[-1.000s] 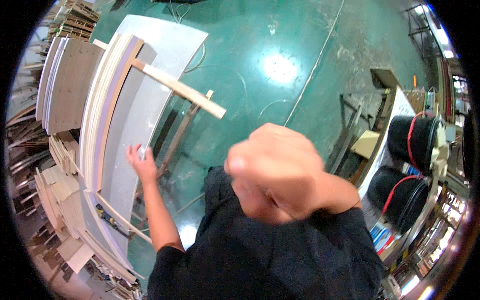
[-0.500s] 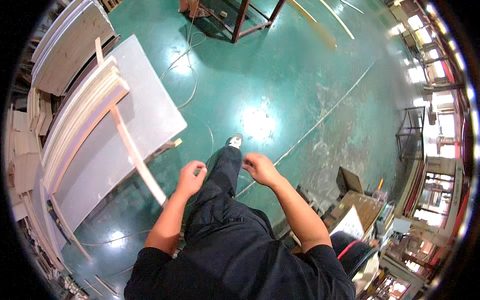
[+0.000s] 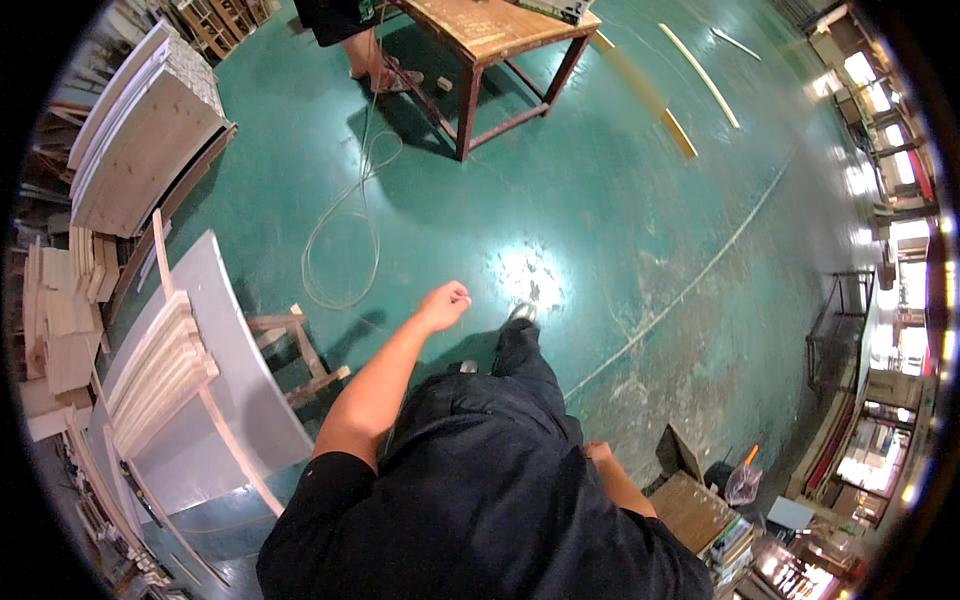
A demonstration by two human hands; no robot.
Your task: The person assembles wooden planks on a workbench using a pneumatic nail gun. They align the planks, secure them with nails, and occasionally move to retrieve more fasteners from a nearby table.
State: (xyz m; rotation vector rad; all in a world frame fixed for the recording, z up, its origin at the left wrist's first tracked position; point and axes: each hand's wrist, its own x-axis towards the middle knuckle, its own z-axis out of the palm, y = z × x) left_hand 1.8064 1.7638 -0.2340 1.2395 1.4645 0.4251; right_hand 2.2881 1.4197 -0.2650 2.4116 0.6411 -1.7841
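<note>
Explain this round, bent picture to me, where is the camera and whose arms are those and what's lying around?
The camera sits on a person's head and looks down through a fisheye lens, so straight edges curve. You see their own dark-clothed body. The left hand swings out in front, loosely closed; whether it holds anything is unclear. The right hand is mostly hidden by the hip. Below is a green floor with a loose cable, a wooden table ahead, and to the left a grey panel carrying pale wooden strips.
</note>
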